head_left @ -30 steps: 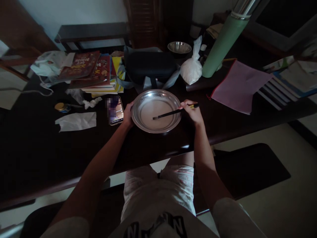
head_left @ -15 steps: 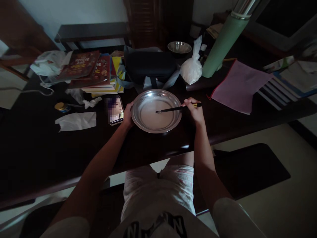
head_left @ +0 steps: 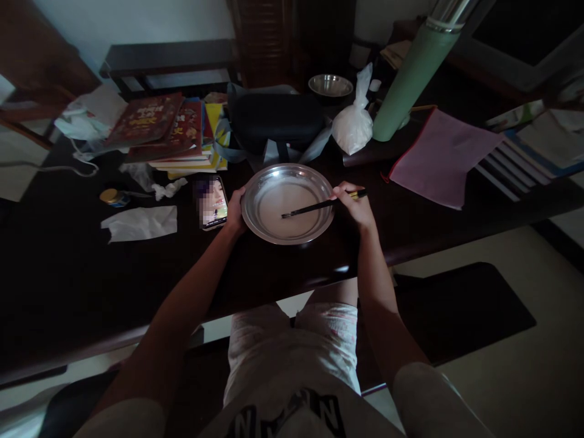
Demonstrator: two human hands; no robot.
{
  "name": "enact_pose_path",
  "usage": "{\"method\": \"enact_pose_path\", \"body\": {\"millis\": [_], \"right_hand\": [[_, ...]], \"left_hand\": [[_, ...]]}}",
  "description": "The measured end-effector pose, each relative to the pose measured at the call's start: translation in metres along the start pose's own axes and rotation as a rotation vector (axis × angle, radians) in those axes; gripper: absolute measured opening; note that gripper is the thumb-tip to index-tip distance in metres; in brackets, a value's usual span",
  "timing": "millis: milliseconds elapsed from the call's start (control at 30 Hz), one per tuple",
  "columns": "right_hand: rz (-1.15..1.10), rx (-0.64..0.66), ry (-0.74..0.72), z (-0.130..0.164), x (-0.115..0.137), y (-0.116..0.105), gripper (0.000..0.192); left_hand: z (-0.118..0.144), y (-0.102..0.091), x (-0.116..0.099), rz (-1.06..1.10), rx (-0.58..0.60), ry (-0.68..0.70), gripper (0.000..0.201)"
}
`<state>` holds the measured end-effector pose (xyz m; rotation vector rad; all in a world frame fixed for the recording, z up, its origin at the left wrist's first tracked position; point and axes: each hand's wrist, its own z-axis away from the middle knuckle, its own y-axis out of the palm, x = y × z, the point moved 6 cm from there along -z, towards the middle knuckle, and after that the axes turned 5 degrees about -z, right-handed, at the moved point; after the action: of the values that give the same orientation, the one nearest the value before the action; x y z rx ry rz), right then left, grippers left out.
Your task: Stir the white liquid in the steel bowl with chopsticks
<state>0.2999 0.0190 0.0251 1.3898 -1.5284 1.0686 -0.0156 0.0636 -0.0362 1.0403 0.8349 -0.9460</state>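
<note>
A shiny metal bowl (head_left: 255, 224) stands near the front edge of the dark table, with a pale, whitish layer covering its bottom. My left hand (head_left: 236, 212) is closed on the bowl's left rim, most of its fingers hidden behind the side. On the right, my right hand (head_left: 357, 205) grips black chopsticks (head_left: 310, 208) with gold-patterned ends. They slant down to the left over the rim, tips at the pale layer. Whether both sticks are there is hard to see. Just left of my left hand lies a lit phone (head_left: 213, 204).
Behind the bowl are a black case (head_left: 278, 121), a knotted bag of white powder (head_left: 353, 129) and another metal bowl (head_left: 330, 86). A tall green flask (head_left: 410, 85) and a pink pouch (head_left: 444, 158) stand right. Books (head_left: 155, 125), tissue (head_left: 139, 223) and a small jar (head_left: 114, 198) lie left.
The chopstick tips have moved a little left and toward me inside the bowl. My right hand has shifted slightly left with them. My left hand stays on the rim.
</note>
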Motion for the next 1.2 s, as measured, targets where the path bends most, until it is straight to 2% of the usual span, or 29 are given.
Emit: {"method": "enact_pose_path", "body": {"millis": [67, 200, 300, 400, 567, 733, 900, 1067, 1200], "right_hand": [[0.027, 0.006, -0.018, -0.001, 0.001, 0.001, 0.051], [0.015, -0.140, 0.019, 0.000, -0.002, -0.010, 0.057], [0.010, -0.066, 0.043, -0.001, -0.003, -0.005, 0.056], [0.039, 0.004, 0.004, -0.001, 0.000, 0.001, 0.054], [0.007, -0.134, 0.023, 0.000, -0.003, -0.010, 0.055], [0.031, -0.009, 0.001, -0.001, -0.002, 0.000, 0.053], [-0.027, -0.124, -0.004, 0.001, -0.002, -0.009, 0.051], [0.018, 0.010, -0.036, 0.000, 0.000, -0.001, 0.047], [0.001, -0.122, -0.026, 0.000, -0.001, -0.010, 0.052]], "left_hand": [[0.001, 0.000, 0.000, 0.012, -0.010, -0.020, 0.019], [0.002, 0.000, 0.000, 0.014, -0.014, -0.041, 0.020], [0.001, 0.000, -0.001, 0.005, -0.009, -0.013, 0.018], [0.000, 0.000, 0.000, 0.000, -0.002, -0.012, 0.018], [0.001, 0.000, -0.001, 0.007, -0.010, 0.009, 0.017], [0.001, -0.001, 0.000, 0.001, -0.017, -0.025, 0.020], [0.000, -0.002, 0.000, 0.010, -0.023, -0.018, 0.019], [-0.002, -0.002, 0.002, 0.013, -0.012, -0.036, 0.019], [-0.003, -0.003, 0.002, 0.025, -0.009, -0.013, 0.019]]}}
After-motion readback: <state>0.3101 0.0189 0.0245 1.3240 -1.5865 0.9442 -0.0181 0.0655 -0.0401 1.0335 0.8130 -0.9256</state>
